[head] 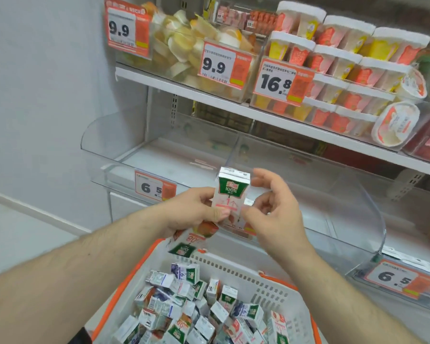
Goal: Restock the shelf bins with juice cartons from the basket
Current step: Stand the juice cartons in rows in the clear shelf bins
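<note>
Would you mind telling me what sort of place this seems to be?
Most likely a grocery or convenience store aisle. Price tags hang on the shelf fronts, stacked dessert cups sit in clear bins, and a shopping basket holds many juice cartons.

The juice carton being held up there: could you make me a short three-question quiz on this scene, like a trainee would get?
1. True or false: the upright juice carton is gripped by the left hand.
2. Where are the loose cartons piled? A) in the white basket with orange trim B) on the floor C) on the top shelf
3. Fill in: the price tag on the clear bin behind the held carton reads ____.

Key: 1 true; the right hand is beside it with curled fingers. 2 A. 3 6.5.
</note>
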